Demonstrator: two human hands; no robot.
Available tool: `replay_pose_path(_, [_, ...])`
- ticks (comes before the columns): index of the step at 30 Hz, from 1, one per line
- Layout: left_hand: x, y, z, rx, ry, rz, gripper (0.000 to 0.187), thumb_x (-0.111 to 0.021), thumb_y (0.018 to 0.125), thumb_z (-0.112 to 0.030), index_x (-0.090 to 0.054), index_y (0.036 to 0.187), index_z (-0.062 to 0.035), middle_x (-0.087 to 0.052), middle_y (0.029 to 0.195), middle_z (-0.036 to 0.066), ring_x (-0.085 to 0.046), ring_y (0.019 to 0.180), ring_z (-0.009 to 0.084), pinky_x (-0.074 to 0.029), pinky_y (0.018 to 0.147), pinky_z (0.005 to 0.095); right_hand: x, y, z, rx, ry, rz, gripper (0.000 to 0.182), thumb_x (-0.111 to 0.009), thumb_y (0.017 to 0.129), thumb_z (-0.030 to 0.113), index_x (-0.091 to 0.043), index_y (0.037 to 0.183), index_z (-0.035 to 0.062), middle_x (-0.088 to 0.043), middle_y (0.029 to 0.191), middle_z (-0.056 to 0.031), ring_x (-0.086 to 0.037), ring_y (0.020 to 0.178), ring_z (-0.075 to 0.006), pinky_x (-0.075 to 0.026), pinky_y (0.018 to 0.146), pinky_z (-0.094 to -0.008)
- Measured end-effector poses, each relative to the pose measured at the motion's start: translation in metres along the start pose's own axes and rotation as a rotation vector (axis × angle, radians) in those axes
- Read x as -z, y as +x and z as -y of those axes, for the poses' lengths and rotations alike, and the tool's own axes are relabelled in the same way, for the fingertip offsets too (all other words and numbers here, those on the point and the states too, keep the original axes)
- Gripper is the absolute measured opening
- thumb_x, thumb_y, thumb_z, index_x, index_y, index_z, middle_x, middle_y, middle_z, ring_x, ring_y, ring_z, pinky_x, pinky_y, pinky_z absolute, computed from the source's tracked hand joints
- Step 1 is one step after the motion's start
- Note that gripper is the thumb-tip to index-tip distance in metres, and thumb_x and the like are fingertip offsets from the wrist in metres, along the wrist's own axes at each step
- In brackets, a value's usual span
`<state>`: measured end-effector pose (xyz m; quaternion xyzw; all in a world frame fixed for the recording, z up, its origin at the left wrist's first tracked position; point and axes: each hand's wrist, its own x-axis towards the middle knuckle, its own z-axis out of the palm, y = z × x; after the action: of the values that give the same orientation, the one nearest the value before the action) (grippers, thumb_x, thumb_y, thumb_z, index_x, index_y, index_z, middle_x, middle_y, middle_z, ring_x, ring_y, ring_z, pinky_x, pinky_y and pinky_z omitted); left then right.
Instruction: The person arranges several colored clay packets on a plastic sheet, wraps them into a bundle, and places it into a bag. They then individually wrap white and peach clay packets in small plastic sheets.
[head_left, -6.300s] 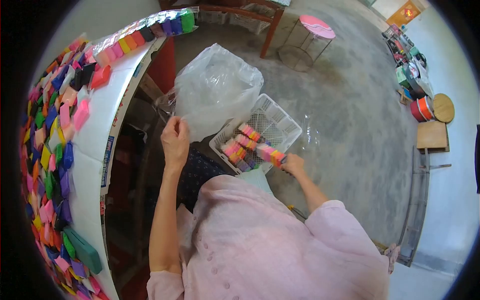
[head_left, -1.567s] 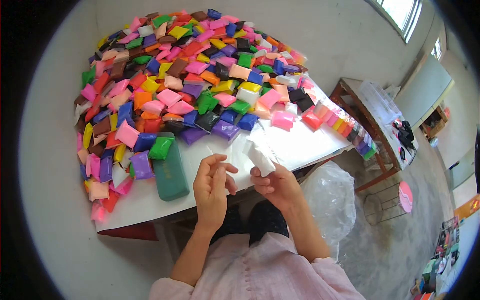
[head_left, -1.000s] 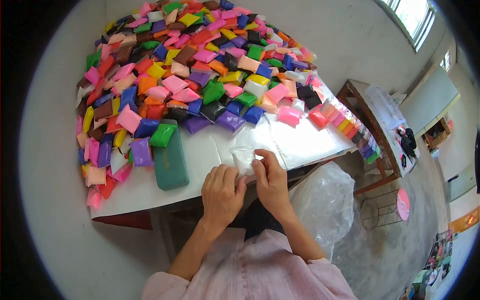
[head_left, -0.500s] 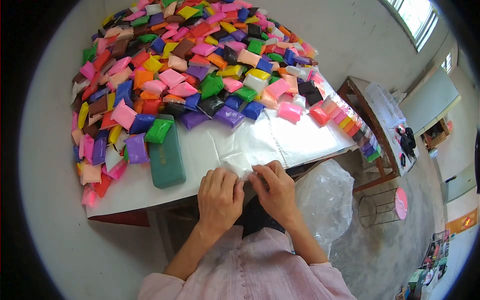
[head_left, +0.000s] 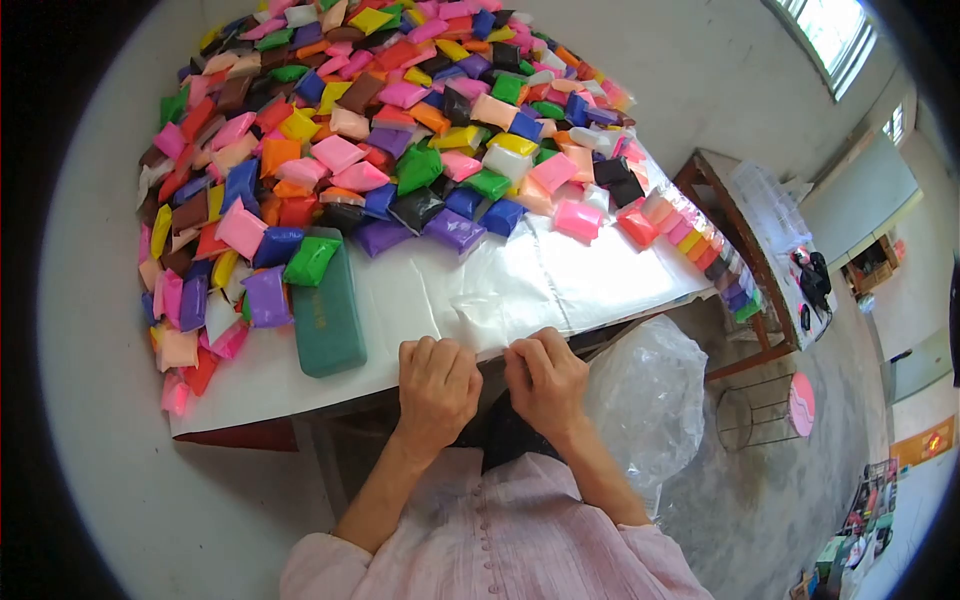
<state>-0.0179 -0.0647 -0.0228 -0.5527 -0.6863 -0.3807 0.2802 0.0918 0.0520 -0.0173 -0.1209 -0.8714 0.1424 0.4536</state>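
Note:
A white, partly see-through packet (head_left: 482, 322) lies at the front edge of the silver-white covered table (head_left: 400, 290). My left hand (head_left: 438, 392) is at its near left corner, the fingers curled closed on the packet's edge. At the near right corner, my right hand (head_left: 546, 378) pinches the packet with thumb and fingers. To the left stands a green box (head_left: 328, 325), with a green packet (head_left: 312, 261) on its far end. Many coloured packets (head_left: 420, 170) are heaped across the back and left of the table.
A row of small coloured packets (head_left: 700, 245) lies along the table's right end. A large clear plastic bag (head_left: 648, 400) hangs below the front edge, right of my right hand. Further right are a second table (head_left: 745, 230) and a wire stool with a pink top (head_left: 802, 404).
My hands have moved slightly apart, and the white packet between them looks flatter. The table view has shifted slightly to the left.

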Motion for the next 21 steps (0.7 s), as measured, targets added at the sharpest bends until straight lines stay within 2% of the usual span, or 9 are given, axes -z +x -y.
replay_pose_path(7, [0.007, -0.009, 0.001, -0.03, -0.045, 0.004, 0.015, -0.067, 0.077, -0.002, -0.058, 0.089, -0.0024, -0.053, 0.089, 0.011, -0.051, 0.079, 0.0296, -0.038, 0.075, 0.0407, -0.003, -0.014, -0.006, 0.12, -0.003, -0.057, 0.017, -0.071, 0.075, 0.003, -0.062, 0.089, 0.0041, -0.055, 0.078, -0.0076, -0.058, 0.064, -0.0239, -0.046, 0.054, -0.033])
replay_pose_path(10, [0.016, -0.004, -0.006, 0.108, -0.173, 0.001, 0.021, -0.068, 0.079, -0.004, -0.059, 0.097, -0.0004, -0.055, 0.093, 0.01, -0.052, 0.081, 0.029, -0.041, 0.075, 0.0393, 0.0, -0.016, -0.006, 0.18, -0.005, -0.095, 0.021, -0.071, 0.073, 0.002, -0.063, 0.093, 0.003, -0.057, 0.08, -0.0081, -0.059, 0.065, -0.0239, -0.048, 0.056, -0.0324])
replay_pose_path(13, [0.032, 0.003, -0.018, 0.362, -0.392, 0.031, 0.029, -0.069, 0.083, -0.007, -0.059, 0.108, 0.0013, -0.059, 0.098, 0.01, -0.055, 0.08, 0.0224, -0.045, 0.072, 0.0346, 0.001, -0.015, -0.003, 0.212, -0.022, -0.148, 0.026, -0.072, 0.071, 0.001, -0.063, 0.095, 0.002, -0.058, 0.082, -0.0086, -0.059, 0.066, -0.0241, -0.048, 0.056, -0.0322])
replay_pose_path(16, [0.042, 0.011, -0.027, 0.593, -0.744, 0.016, 0.037, -0.071, 0.087, -0.017, -0.058, 0.116, 0.0022, -0.063, 0.099, 0.009, -0.058, 0.077, 0.0156, -0.047, 0.069, 0.0302, 0.002, -0.009, 0.003, 0.262, -0.007, -0.177, 0.027, -0.072, 0.07, 0.0, -0.064, 0.095, 0.0017, -0.058, 0.083, -0.0089, -0.059, 0.066, -0.0239, -0.048, 0.056, -0.0322])
replay_pose_path(19, [0.042, 0.016, -0.023, 0.883, -1.083, 0.037, 0.038, -0.071, 0.089, -0.018, -0.058, 0.118, 0.0039, -0.065, 0.092, 0.006, -0.057, 0.074, 0.0092, -0.047, 0.066, 0.025, 0.002, -0.001, 0.008, 0.294, 0.06, -0.14, 0.027, -0.07, 0.071, -0.001, -0.065, 0.097, 0.0023, -0.059, 0.085, -0.0091, -0.059, 0.068, -0.0232, -0.048, 0.058, -0.032])
replay_pose_path(21, [0.039, 0.016, -0.021, 0.837, -1.067, -0.045, 0.034, -0.07, 0.09, -0.016, -0.059, 0.116, 0.0033, -0.065, 0.086, 0.004, -0.056, 0.071, 0.0077, -0.046, 0.065, 0.0239, 0.004, 0.005, 0.01, 0.277, 0.136, -0.053, 0.028, -0.068, 0.073, -0.002, -0.065, 0.101, 0.0026, -0.06, 0.089, -0.01, -0.059, 0.07, -0.0223, -0.049, 0.061, -0.0313])
